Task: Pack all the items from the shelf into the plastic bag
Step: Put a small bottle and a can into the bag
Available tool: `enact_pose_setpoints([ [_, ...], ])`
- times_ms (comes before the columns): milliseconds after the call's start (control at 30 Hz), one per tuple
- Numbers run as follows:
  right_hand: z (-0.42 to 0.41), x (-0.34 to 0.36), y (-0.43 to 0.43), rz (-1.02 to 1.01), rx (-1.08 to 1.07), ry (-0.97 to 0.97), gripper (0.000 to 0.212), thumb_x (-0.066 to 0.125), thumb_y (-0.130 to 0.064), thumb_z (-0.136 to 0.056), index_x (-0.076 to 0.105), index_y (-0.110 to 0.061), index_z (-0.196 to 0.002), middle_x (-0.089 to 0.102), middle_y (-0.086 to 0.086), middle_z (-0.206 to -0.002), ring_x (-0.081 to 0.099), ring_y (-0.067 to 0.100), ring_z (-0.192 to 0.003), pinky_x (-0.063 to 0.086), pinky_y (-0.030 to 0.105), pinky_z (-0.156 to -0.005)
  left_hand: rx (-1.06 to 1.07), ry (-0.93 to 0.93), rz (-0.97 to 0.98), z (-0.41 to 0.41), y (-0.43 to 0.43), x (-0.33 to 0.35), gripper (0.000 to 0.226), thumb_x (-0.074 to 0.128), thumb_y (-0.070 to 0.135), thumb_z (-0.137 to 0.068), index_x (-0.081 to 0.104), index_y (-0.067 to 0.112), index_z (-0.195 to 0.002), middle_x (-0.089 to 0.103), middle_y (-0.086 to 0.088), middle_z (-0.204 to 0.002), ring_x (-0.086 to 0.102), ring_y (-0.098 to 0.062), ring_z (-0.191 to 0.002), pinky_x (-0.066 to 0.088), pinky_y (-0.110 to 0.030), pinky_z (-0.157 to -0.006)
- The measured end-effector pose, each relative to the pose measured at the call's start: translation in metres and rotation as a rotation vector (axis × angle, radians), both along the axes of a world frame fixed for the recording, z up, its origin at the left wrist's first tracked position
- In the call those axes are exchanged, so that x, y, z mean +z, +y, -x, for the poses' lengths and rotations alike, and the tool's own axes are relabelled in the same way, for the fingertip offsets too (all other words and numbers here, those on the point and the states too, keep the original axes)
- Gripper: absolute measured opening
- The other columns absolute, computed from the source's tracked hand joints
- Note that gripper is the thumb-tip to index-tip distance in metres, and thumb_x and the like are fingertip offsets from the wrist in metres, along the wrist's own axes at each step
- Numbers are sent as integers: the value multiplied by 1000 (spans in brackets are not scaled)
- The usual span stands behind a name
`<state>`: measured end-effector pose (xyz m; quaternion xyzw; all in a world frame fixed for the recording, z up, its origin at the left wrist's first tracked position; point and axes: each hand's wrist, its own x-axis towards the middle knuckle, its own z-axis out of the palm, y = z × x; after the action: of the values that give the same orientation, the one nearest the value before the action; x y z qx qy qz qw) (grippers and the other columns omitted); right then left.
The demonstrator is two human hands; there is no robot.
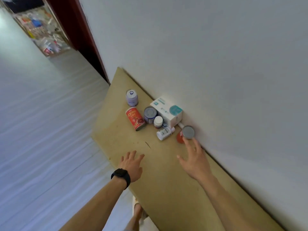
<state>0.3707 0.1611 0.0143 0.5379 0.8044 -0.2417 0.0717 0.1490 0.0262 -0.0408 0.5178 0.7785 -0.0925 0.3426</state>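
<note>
Left hand [131, 164] splayed near shelf [116, 139] edge; right hand [195, 159] splayed, perhaps touching red can [186, 132].

A plain white wall [216, 55] fills the upper right of the tilted head view, bare and evenly lit. Along it runs a tan, board-like shelf [168, 184], its long back edge touching the wall and its matt surface showing a few dark specks and one short scratch. Past the shelf's far end stands a dark red door frame [75, 30], set in the same wall. The floor [41, 130] is pale with faint wavy streaks and shines brightest toward the far left. At the floor's far end, beyond the door frame, stands a blurred rack [41, 30] crowded with colourful things too indistinct to name.
</note>
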Motion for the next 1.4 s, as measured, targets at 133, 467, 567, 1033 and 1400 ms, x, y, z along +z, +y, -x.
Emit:
enact_pose_setpoints([
  [133, 37, -10, 63, -6, -3, -139, 80, 60, -52, -87, 15, -42, -153, 7, 6, -164, 25, 41, -141, 36, 49, -109, -37, 9, 108, 16, -4, -31, 73, 48, 40, -96, 3, 43, -153, -12, 0, -164, -2, -34, -150, 6, -57, -119],
  [467, 17, -27, 45, 76, -176, -217, 61, 63, -35, -85, 39, -33, -141, 39, 11, -124, 63, 40, -95, 52, 41, -80, -127, -88, -201, -3, 64, -14, 67, 49, 38, -94, 16, 31, -152, 7, -12, -162, 14, -33, -147, 20, -43, -116],
  [567, -10, -25, 10, 169, -352, -207, 68, 62, -39, -83, 30, -41, -144, 43, 8, -119, 64, 37, -93, 50, 38, -77, -213, -75, -300, -19, 111, -12, 65, 53, 36, -92, 22, 32, -149, 22, -15, -154, 33, -35, -135, 32, -42, -108],
  [1033, -94, -22, -148, 435, -827, -142, 67, 54, -54, -76, 29, -52, -138, 48, -2, -98, 60, 25, -85, 48, 33, -75, -405, 47, -256, -51, 87, -35, 42, 50, 32, -91, 46, 33, -132, 26, -11, -152, 47, -32, -116, 46, -43, -90],
  [1400, -93, -27, -105, 453, -735, -319, 57, 61, -52, -72, 53, -22, -119, 64, 7, -108, 62, 31, -99, 48, 33, -72, -446, 106, -130, -83, 80, -33, 32, 43, 19, -94, 42, 15, -126, 52, -8, -116, 59, -29, -95, 41, -36, -73],
])
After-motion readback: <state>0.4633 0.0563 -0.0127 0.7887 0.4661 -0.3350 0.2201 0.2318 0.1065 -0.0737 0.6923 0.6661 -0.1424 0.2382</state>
